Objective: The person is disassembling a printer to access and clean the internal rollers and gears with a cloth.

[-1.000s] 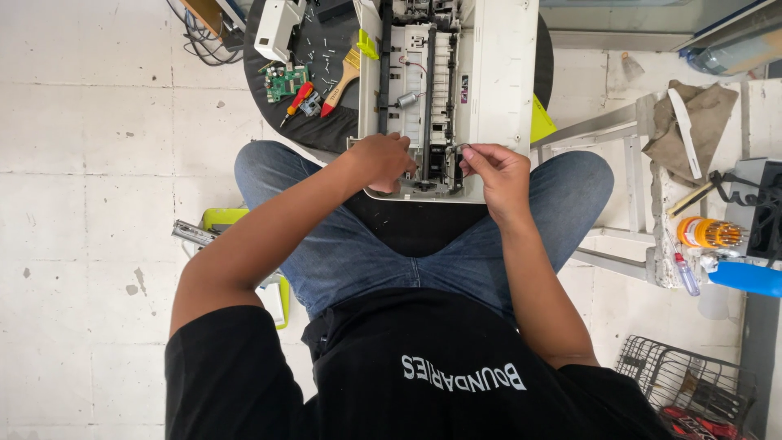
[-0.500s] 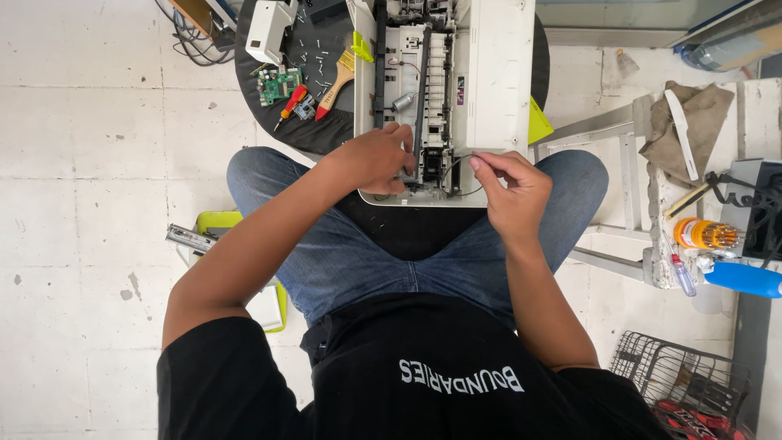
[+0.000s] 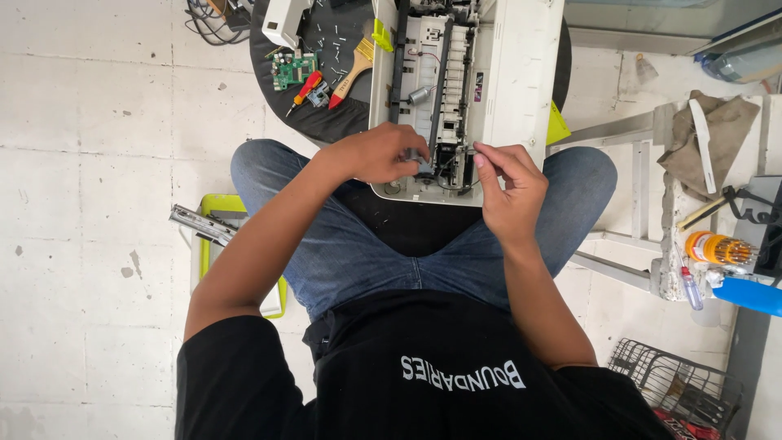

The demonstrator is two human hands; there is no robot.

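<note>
Resting between both hands, opened printer

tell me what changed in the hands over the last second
The right hand shifted a little off the near edge of the opened white printer and now pinches a thin part by its fingertips. The left hand stayed on the inner mechanism at the near edge. The printer and the wooden-handled brush did not move.

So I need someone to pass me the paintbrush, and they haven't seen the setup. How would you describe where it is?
Find the round black table ahead of the person's knees. The paintbrush lies on it, just left of the opened white printer. Its wooden handle and pale bristles set it apart from the red-handled screwdriver and green circuit board beside it.
</note>
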